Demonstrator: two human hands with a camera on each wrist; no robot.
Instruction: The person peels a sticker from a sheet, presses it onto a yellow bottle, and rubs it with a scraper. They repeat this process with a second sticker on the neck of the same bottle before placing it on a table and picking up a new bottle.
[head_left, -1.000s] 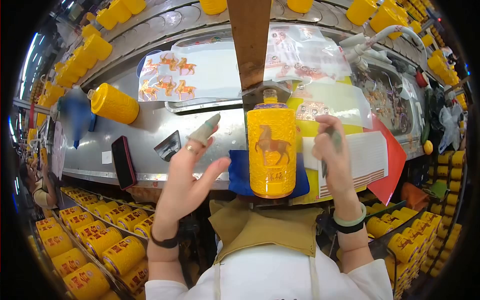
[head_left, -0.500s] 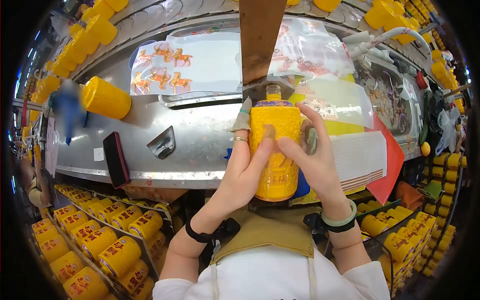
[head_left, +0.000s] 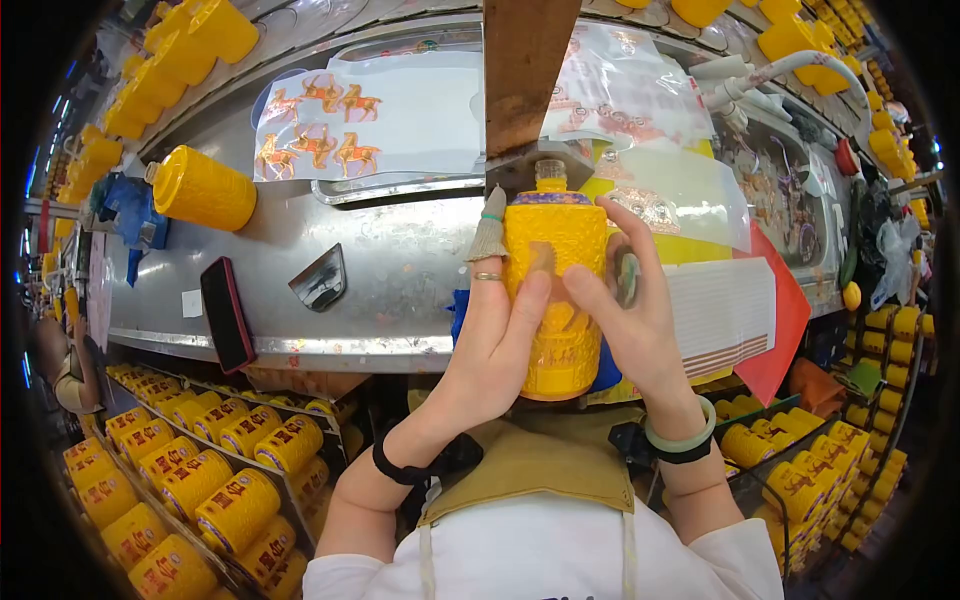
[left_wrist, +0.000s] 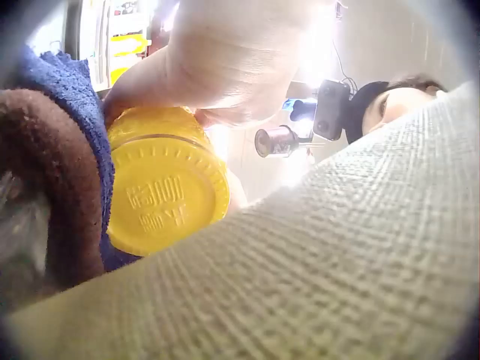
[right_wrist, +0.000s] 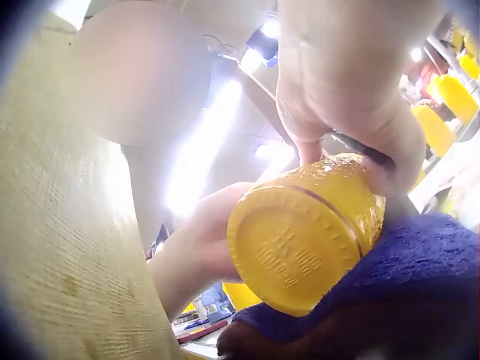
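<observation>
A yellow embossed bottle [head_left: 560, 375] with a clear glass neck lies on its back on a blue towel [right_wrist: 427, 255], its base towards the person. My left hand [head_left: 490, 350] holds its left side, thumb on the brown horse picture and index finger, wrapped in grey cloth, along the edge. From the right my right hand [head_left: 640, 320] grips the bottle, thumb pressing beside the other thumb and fingers round the side. The thumbs partly cover the horse. A thin dark strip [right_wrist: 364, 146] shows under the right palm, and a green oval piece [head_left: 627, 277] at its fingers.
A sheet of horse transfers [head_left: 420, 110] lies at the back left. Another yellow bottle [head_left: 205, 188], a phone [head_left: 228, 315] and a dark shiny plate [head_left: 318, 278] rest on the metal table. A brown post [head_left: 525, 90] stands behind the bottle; printed sheets [head_left: 715, 310] lie right.
Both hands were apart on either side of the bottle; they have come in and taken hold of it, thumbs over the horse. Since half a second ago their hold is nearly unchanged.
</observation>
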